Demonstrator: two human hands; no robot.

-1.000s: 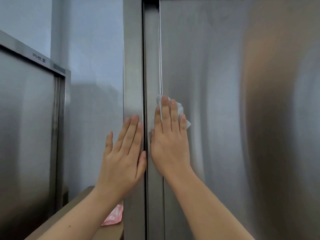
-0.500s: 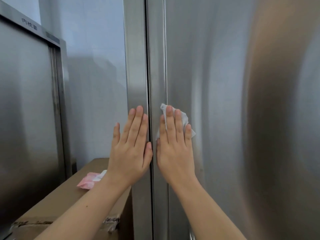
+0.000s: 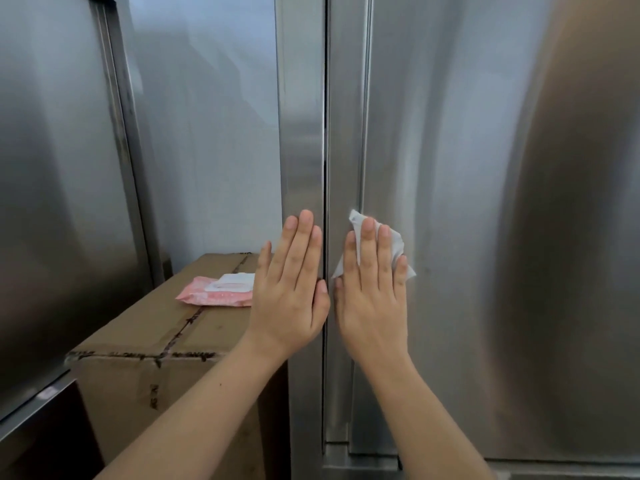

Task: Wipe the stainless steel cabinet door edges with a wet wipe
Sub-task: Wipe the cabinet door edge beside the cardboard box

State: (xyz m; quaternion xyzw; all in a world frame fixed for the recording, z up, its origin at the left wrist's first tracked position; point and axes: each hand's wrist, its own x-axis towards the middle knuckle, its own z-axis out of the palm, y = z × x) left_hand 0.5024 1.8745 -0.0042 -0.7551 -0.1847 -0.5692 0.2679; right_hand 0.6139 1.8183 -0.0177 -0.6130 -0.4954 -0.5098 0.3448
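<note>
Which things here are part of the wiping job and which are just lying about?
In use: wet wipe, right hand pressing it, door edge, left hand flat beside it.
Lying about: pack of wipes, cardboard box, cabinet at left.

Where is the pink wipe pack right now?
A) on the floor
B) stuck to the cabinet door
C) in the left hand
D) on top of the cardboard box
D: the pink wipe pack lies flat on top of the cardboard box, held by nobody.
</note>
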